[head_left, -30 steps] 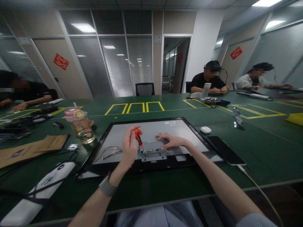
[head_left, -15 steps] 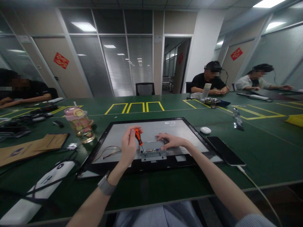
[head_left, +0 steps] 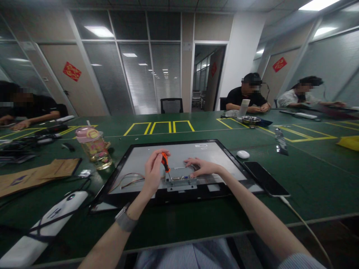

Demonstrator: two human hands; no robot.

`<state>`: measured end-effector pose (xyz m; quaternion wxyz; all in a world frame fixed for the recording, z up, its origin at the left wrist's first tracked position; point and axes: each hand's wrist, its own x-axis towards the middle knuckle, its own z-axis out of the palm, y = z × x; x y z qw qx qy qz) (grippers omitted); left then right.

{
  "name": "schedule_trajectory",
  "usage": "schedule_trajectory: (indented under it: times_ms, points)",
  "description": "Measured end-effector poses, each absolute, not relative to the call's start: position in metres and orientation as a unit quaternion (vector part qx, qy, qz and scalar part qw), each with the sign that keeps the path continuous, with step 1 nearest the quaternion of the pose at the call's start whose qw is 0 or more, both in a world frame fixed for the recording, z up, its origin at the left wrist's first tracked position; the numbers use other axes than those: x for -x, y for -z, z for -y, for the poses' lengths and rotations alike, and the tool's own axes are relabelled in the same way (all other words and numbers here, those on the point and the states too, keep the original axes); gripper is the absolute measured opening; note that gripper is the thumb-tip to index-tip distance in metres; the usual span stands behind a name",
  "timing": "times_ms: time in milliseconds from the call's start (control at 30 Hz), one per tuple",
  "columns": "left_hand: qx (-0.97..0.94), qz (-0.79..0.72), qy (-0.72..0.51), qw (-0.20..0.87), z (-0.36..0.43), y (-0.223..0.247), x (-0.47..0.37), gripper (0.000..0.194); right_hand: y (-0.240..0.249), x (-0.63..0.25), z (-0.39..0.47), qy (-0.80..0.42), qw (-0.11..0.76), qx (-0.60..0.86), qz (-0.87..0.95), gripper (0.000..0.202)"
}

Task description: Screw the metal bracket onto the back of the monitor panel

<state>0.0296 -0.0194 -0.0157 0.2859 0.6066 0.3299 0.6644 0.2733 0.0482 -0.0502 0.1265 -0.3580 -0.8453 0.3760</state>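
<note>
A flat display panel [head_left: 168, 153] with a black frame and grey back lies in front of me on the green table. Near its front edge sits a metal bracket [head_left: 181, 184] carrying a row of connector ports. My left hand [head_left: 154, 170] grips an orange and black screwdriver [head_left: 165, 163] by its handle; the shaft points down at the bracket's left end. My right hand [head_left: 203, 166] has its fingers apart, the thumb at the bracket's right end and the other fingertips over the panel behind it. Thin wires [head_left: 127, 180] trail across the panel's left side.
A phone [head_left: 266, 178] on a cable and a white oval case [head_left: 242, 154] lie right of the panel. To the left are a pink-lidded cup [head_left: 94, 147], a brown paper bag [head_left: 42, 175] and a white power bank-like block [head_left: 53, 216]. Several people [head_left: 248, 93] sit around the table.
The screwdriver's handle has shifted very slightly in my left hand's fingers. My right hand stays in place at the bracket.
</note>
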Motion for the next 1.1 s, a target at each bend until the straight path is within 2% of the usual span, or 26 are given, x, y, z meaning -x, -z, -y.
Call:
schedule_trajectory:
  times_ms: [167, 267, 400, 600, 733, 900, 1100]
  points:
    - [-0.601, -0.373, -0.678, 0.198, 0.015, 0.014, -0.026, 0.017, 0.05, -0.273, -0.049, -0.366, 0.129, 0.353, 0.852, 0.065]
    - [-0.6, -0.403, -0.665, 0.186, 0.015, 0.013, -0.026, 0.019, 0.049, -0.273, -0.048, -0.365, 0.125, 0.357, 0.851, 0.066]
    - [-0.59, -0.365, -0.671, 0.263, 0.017, 0.015, -0.028, 0.028, 0.05, -0.273, -0.048, -0.366, 0.127, 0.356, 0.851, 0.065]
    - [-0.556, -0.298, -0.677, 0.38, 0.009, 0.021, -0.028, 0.028, 0.051, -0.274, -0.05, -0.374, 0.125, 0.35, 0.849, 0.064]
    - [-0.534, -0.324, -0.676, 0.391, 0.004, 0.022, -0.025, 0.024, 0.05, -0.275, -0.05, -0.376, 0.121, 0.356, 0.847, 0.065]
    - [-0.515, -0.35, -0.699, 0.351, 0.004, 0.021, -0.025, 0.017, 0.05, -0.275, -0.05, -0.37, 0.12, 0.352, 0.851, 0.064]
    - [-0.51, -0.301, -0.691, 0.414, 0.009, 0.018, -0.03, 0.028, 0.054, -0.274, -0.051, -0.369, 0.128, 0.357, 0.848, 0.068]
